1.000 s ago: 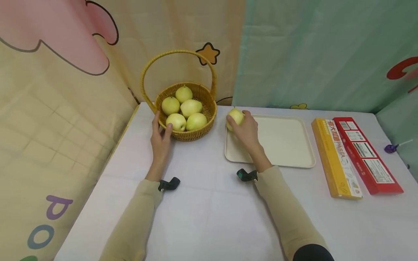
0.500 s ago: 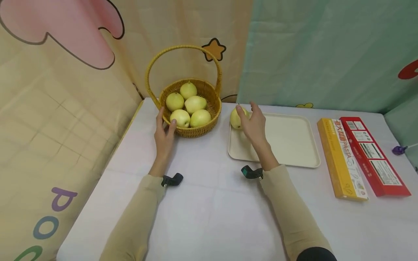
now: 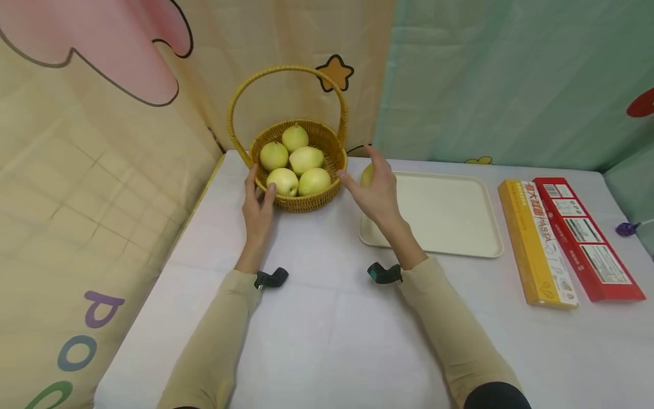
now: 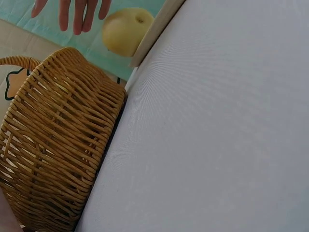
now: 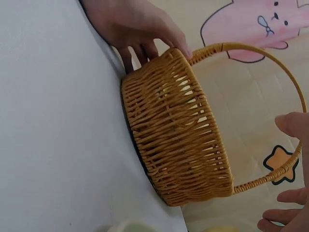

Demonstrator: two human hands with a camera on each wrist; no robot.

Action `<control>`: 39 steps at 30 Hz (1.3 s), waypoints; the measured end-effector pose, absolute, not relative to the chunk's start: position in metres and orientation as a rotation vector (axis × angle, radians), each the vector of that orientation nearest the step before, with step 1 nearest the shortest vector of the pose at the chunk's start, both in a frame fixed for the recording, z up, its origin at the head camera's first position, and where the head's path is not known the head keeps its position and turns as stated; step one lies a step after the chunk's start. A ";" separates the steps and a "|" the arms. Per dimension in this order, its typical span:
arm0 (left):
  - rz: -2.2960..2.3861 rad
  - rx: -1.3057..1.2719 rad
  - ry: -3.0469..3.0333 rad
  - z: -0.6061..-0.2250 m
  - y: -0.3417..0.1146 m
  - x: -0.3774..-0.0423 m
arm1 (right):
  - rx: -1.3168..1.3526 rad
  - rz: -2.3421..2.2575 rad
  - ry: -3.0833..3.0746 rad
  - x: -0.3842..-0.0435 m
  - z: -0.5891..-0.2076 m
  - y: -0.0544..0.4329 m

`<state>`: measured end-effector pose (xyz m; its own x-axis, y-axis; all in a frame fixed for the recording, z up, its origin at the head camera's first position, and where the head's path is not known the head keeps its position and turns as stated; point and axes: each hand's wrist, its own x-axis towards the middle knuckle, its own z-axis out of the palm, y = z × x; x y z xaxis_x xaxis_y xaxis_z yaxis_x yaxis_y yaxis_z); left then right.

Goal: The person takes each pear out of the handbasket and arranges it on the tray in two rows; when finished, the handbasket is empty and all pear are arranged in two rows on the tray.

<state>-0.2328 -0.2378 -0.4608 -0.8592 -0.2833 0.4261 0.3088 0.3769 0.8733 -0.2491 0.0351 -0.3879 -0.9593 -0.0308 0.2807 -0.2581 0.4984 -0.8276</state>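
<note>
A woven wicker basket (image 3: 306, 204) with a tall arched handle stands at the back of the white table and holds several yellow-green pears (image 3: 306, 159). My left hand (image 3: 257, 218) holds its near left side, thumb at the rim and fingers against the outer wall. That grip also shows in the right wrist view, on the basket's woven wall (image 5: 174, 130). Between basket and tray, my right hand (image 3: 380, 196) hovers with fingers spread and nothing in them. Behind it a single pear (image 4: 123, 34) sits at the left end of the cream tray (image 3: 444, 213), mostly hidden in the head view.
Right of the tray lie a yellow pasta box (image 3: 536, 244) and a red box (image 3: 587, 238), side by side. A purple-wrapped lollipop (image 3: 625, 229) is at the table's right edge. Printed curtains (image 3: 475, 79) hang close behind the table.
My right hand has let go of the pear, leaving it on the tray, and has moved left toward the basket with its fingers spread. My left hand stays at the basket.
</note>
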 end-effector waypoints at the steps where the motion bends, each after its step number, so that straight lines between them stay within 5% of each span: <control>1: -1.510 -0.029 -2.112 -0.460 -0.238 -0.232 | 0.270 1.443 -2.529 -0.249 -0.388 0.032; 10: -1.491 -0.001 -2.116 -0.461 -0.239 -0.234 | 0.491 1.399 -2.564 -0.255 -0.381 -0.004; 39: -1.478 0.013 -2.114 -0.460 -0.235 -0.235 | 0.533 0.973 -3.086 -0.278 -0.352 -0.055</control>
